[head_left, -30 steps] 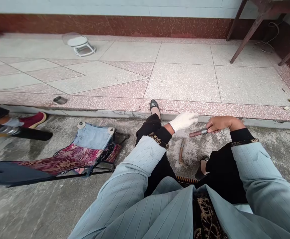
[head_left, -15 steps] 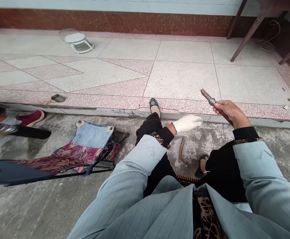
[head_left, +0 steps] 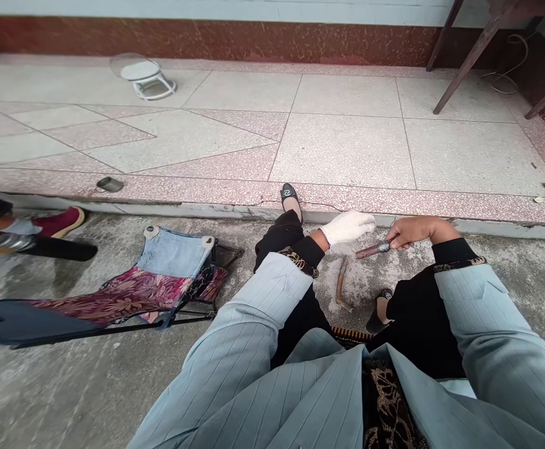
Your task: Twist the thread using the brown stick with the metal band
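My left hand (head_left: 348, 227) wears a white glove and is closed in a pinch over my knees; what it holds is too thin to name. My bare right hand (head_left: 413, 231) grips a reddish-brown tool handle with a metal band (head_left: 372, 250), its tip pointing left toward the glove. On the concrete below lies a rusty curved knife-like tool (head_left: 340, 285), between my black shoes (head_left: 290, 198).
A low folding stool with denim and floral cloth (head_left: 160, 280) lies at my left. Another person's red shoe (head_left: 60, 222) is at far left. A white stand (head_left: 146, 78) rests on the tiled step (head_left: 347, 143). Wooden table legs (head_left: 469, 59) stand at top right.
My right hand had lifted the handle up and to the right; it has now come back down beside the gloved left hand. The left hand has barely moved.
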Action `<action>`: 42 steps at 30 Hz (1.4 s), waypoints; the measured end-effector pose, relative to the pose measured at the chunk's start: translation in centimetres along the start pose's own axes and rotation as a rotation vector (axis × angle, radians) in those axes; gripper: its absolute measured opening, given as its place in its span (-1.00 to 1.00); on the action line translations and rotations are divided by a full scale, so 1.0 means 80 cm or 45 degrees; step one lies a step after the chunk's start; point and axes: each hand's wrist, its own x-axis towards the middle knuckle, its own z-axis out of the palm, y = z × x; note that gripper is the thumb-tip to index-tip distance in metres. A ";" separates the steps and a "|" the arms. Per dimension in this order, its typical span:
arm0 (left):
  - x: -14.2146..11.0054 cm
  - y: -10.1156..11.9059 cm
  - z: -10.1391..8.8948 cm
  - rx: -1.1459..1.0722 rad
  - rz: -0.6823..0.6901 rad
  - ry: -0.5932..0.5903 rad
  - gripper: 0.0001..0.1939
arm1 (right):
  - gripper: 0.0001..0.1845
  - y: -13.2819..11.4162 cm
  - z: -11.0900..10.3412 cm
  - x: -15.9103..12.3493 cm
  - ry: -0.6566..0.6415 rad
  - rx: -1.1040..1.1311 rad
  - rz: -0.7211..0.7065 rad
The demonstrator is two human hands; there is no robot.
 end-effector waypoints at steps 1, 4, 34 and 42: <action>0.000 -0.001 -0.002 -0.068 -0.012 0.027 -0.67 | -0.59 0.001 -0.002 -0.008 -0.013 0.046 -0.050; -0.001 -0.002 -0.004 -0.366 -0.008 0.056 -0.62 | -0.57 0.007 -0.008 -0.030 0.215 0.596 -0.396; -0.005 0.002 -0.014 0.003 0.057 0.055 -0.72 | -0.72 0.008 0.009 0.017 -0.226 0.104 0.018; 0.004 -0.003 0.001 -0.067 -0.004 0.040 -0.65 | -0.66 0.001 -0.008 -0.029 0.509 0.657 -0.328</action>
